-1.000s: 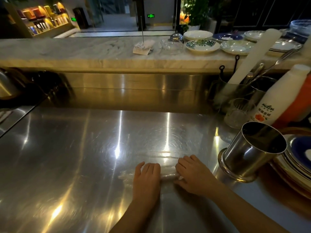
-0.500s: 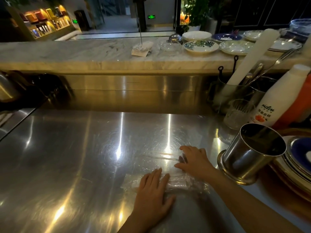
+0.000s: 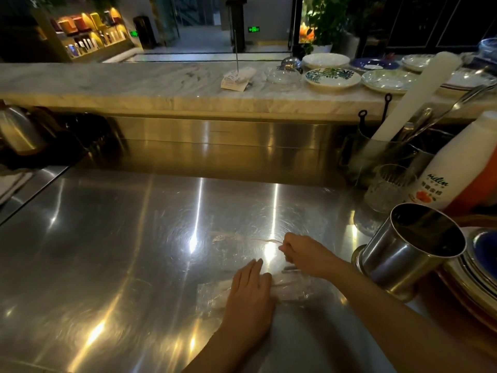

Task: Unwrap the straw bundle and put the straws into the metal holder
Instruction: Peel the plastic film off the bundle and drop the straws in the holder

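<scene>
A bundle of clear straws (image 3: 291, 286) in thin transparent plastic wrap lies on the steel counter (image 3: 121, 251), near the front edge. My left hand (image 3: 248, 294) lies flat on the bundle's middle, fingers together, pressing it down. My right hand (image 3: 304, 253) is just beyond the bundle's right part, fingers pinched on an edge of the wrap and lifted a little off the counter. The metal holder (image 3: 403, 254), a shiny steel cup, stands tilted on its base to the right of my right hand, and nothing shows in its dark mouth.
A stack of plates (image 3: 481, 275) sits right of the holder. Behind it stand a white bottle (image 3: 454, 162), a ribbed glass (image 3: 390, 187) and a utensil container with a white roll (image 3: 414, 95). Plates and bowls (image 3: 332, 76) line the marble ledge. A kettle (image 3: 16, 130) is at far left.
My left hand went from gripping the bundle to lying flat on it. My right hand left the bundle and moved away from me, pulling the wrap, which now spreads looser around the straws.
</scene>
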